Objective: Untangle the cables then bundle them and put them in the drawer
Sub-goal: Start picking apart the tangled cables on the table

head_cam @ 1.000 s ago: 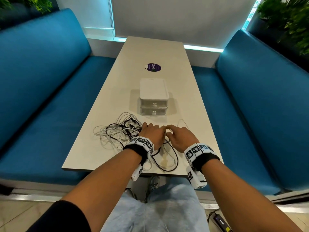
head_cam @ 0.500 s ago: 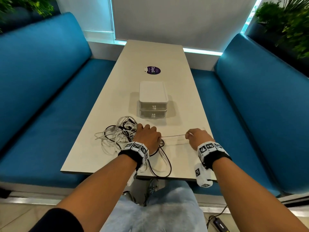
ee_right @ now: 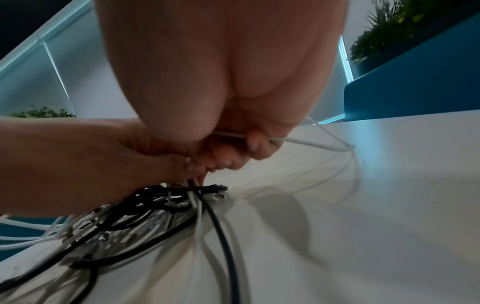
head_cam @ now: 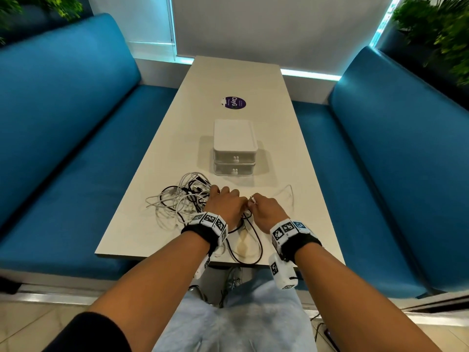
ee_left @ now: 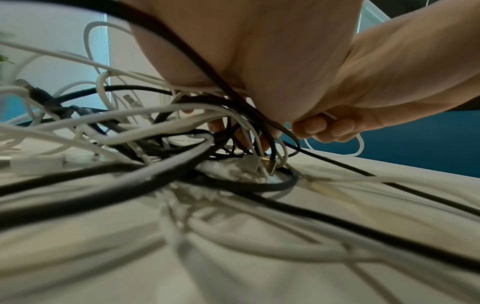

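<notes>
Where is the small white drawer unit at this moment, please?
In the head view, the drawer unit stands mid-table, just beyond the cable tangle and both hands, with the purple sticker behind it.

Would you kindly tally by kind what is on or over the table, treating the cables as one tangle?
Drawers: 2, stacked, both closed
Purple sticker: 1
Cable tangle: 1, strands too knotted to count
Hands: 2, left hand gripping the tangle, right hand pinching a white cable from it
Total: 6
</notes>
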The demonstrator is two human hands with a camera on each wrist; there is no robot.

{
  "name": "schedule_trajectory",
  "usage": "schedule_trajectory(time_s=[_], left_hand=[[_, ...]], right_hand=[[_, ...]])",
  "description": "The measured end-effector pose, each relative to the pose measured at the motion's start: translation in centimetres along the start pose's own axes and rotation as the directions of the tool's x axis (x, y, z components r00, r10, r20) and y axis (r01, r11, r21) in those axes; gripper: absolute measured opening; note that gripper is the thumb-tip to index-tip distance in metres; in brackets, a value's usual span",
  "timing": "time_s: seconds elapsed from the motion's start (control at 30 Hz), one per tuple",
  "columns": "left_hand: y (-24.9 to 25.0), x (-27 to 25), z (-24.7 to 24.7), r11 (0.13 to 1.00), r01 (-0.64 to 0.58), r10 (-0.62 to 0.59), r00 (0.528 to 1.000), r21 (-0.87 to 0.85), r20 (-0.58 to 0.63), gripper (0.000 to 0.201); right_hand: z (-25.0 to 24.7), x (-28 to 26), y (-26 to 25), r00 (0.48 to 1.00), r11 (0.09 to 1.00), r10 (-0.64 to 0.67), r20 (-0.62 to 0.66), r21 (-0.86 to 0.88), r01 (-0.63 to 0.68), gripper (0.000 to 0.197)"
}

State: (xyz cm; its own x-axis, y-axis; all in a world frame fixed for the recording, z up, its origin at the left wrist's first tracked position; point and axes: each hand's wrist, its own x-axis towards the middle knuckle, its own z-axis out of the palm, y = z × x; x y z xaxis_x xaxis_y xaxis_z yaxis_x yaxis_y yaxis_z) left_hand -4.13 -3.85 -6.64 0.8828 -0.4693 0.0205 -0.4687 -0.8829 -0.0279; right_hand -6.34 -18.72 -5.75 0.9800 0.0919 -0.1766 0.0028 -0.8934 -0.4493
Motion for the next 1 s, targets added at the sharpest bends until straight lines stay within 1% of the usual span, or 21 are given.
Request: schedule_trajectory(time_s=[0.07,0.17,0.3,0.47,0.53,0.63,0.7,0.77,0.8,0.87,0.93,1.0], left_hand=[[-0.1,-0.1,0.1,1.0,-0.004,0.004,1.0,-0.003,-0.017,0.026],[-0.1,-0.3,0.3,0.999,-0.043,0.044,0.998,0.031,-0.034,0.031],[-0.5,-0.3,0.0,0.997,-0.055,0.057,0.998,0.059,-0.031,0.033],[-1.3,-0.5,-0.2,0.999,-0.033,0.033,0.999,0.029,-0.007,0.033],[-1.1,-0.4,-0.3,1.0,-0.015,0.015,1.0,0.027,-0.003,0.034],[-0.4,-0.2,-0.5,1.0,0.02,-0.02,1.0,0.017,0.008,0.035],[-0.1,-0.3,-0.1,1.0,0.012,-0.012,1.0,0.022,0.0,0.036],[-0.1,-0.5,0.0,1.0,0.003,-0.002,1.0,0.023,-0.016,0.034],[-0.2,-0.5,0.0,1.0,-0.002,0.003,1.0,0.021,-0.019,0.032],[-0.3,-0.6,0.1,1.0,-0.011,0.011,1.0,0.017,-0.017,0.029],[-0.5,-0.6,0.2,1.0,-0.01,0.01,1.0,0.012,-0.019,0.029],[-0.6,-0.7,0.4,1.0,-0.021,0.021,0.999,0.018,-0.025,0.031]], right_hand=[[0.0,0.1,0.3,1.0,0.999,0.011,0.001,-0.05,-0.011,0.025],[-0.6,-0.1,0.8,1.0,0.992,0.017,0.012,-0.126,-0.016,0.026],[-2.0,-0.4,1.8,0.999,0.979,0.047,-0.024,-0.198,-0.051,0.027],[-4.4,-1.2,5.0,0.974,0.957,0.208,-0.084,-0.186,-0.221,0.025],[-4.5,-1.6,5.5,0.962,0.945,0.25,-0.107,-0.191,-0.267,0.024],[-3.8,-1.8,4.4,0.969,0.939,0.208,-0.134,-0.251,-0.236,0.026],[-2.6,-1.8,2.9,0.984,0.957,0.124,-0.128,-0.247,-0.152,0.036],[-1.3,-1.5,1.5,0.996,0.975,0.02,-0.089,-0.221,-0.039,0.042],[-0.7,-1.2,0.9,0.998,0.982,-0.035,-0.06,-0.189,0.023,0.04],[0.4,-0.6,0.1,0.995,0.988,-0.102,-0.019,-0.115,0.099,0.028],[0.7,-0.1,0.0,0.995,0.993,-0.1,-0.008,-0.062,0.099,0.02],[0.7,0.2,0.5,0.997,0.996,-0.08,-0.014,-0.046,0.079,0.021]])
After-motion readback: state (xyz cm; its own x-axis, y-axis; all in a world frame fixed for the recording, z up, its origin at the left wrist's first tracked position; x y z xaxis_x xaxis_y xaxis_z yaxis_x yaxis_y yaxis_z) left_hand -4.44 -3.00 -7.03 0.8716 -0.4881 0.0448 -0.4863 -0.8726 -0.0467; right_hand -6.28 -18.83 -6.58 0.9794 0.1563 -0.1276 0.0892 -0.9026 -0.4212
